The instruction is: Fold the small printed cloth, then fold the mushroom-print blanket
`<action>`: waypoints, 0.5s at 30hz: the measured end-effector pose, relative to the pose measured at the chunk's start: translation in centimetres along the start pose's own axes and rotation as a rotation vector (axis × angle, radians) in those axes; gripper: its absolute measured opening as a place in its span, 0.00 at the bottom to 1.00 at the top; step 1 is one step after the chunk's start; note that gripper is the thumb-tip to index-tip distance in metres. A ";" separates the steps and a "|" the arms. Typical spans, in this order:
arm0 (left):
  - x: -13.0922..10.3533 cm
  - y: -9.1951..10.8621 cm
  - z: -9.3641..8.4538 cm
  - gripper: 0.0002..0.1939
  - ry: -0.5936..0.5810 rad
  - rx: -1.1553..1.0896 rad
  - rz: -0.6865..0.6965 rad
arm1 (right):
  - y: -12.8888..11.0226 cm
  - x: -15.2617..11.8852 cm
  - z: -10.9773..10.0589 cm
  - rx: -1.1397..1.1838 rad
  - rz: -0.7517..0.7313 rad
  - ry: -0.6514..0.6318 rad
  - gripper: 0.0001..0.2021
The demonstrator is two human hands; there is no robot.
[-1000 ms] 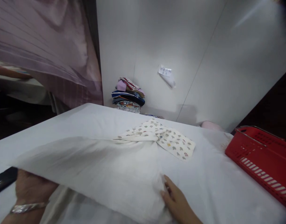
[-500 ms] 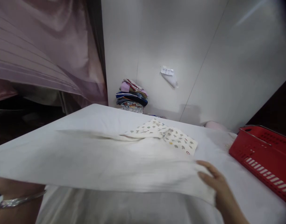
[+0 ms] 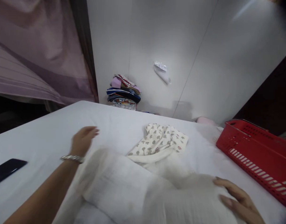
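A thin white cloth (image 3: pixel 124 183) lies loose and rumpled across the front of the table, blurred by motion. At its far side a cream part printed with small mushrooms (image 3: pixel 160 140) is bunched up; it seems to belong to the same cloth. My right hand (image 3: pixel 238 199) has the cloth's right edge between thumb and fingers. Beyond the cloth's left side, my left hand (image 3: pixel 84 140) hovers over the table with its fingers stretched to the right and nothing visible in them. A silver bracelet (image 3: pixel 72 158) circles that wrist.
The white-covered table (image 3: pixel 51 133) reaches back toward a pale wall. On the right stands a red plastic basket (image 3: pixel 257 155). A dark phone (image 3: pixel 8 169) lies at the left. Folded clothes (image 3: pixel 124 93) are stacked behind the far edge, and a pink curtain (image 3: pixel 40 56) hangs at left.
The cloth, stretched wide before, has dropped into loose folds. My left hand has come up from under its left end and reached forward. My right hand stays at the right edge.
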State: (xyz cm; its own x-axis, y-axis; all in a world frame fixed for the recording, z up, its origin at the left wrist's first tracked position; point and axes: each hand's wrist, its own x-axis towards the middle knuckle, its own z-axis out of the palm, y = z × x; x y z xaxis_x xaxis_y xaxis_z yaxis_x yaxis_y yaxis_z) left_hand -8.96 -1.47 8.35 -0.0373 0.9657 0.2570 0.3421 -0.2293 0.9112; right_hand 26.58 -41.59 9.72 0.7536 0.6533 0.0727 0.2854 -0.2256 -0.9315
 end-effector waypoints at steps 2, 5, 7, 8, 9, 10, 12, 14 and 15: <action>-1.2 3.0 5.0 0.17 -0.305 0.064 0.192 | -0.5 0.8 2.8 0.154 0.099 -0.173 0.17; -5.0 6.8 13.2 0.19 -0.669 0.173 0.388 | -0.1 1.7 7.0 0.250 0.139 -0.446 0.18; -7.9 8.3 18.5 0.22 -0.768 0.277 0.505 | 1.1 2.0 9.7 0.220 0.125 -0.598 0.19; -9.2 8.7 20.9 0.23 -0.811 0.333 0.574 | 1.9 2.1 10.9 0.197 0.124 -0.666 0.19; -10.4 9.0 23.0 0.24 -0.863 0.395 0.637 | 2.9 2.1 12.1 0.172 0.133 -0.725 0.19; -11.3 9.2 25.0 0.26 -0.910 0.467 0.681 | 3.8 2.1 13.0 0.163 0.151 -0.744 0.19; -12.4 9.3 28.0 0.32 -0.908 0.590 0.703 | 5.6 2.0 14.2 0.192 0.195 -0.747 0.19; -12.5 9.3 30.2 0.35 -0.878 0.685 0.644 | 6.8 1.9 14.6 0.265 0.244 -0.715 0.20; -12.2 9.4 31.0 0.34 -0.876 0.713 0.596 | 7.2 1.9 14.6 0.304 0.263 -0.698 0.20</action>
State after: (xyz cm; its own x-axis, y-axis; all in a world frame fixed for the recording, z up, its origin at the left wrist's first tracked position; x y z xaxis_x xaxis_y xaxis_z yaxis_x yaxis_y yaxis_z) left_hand 23.80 -11.60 3.80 0.8309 0.5560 0.0200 0.5284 -0.7999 0.2846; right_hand 21.45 -31.45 -2.03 0.2009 0.9297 -0.3085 -0.0998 -0.2939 -0.9506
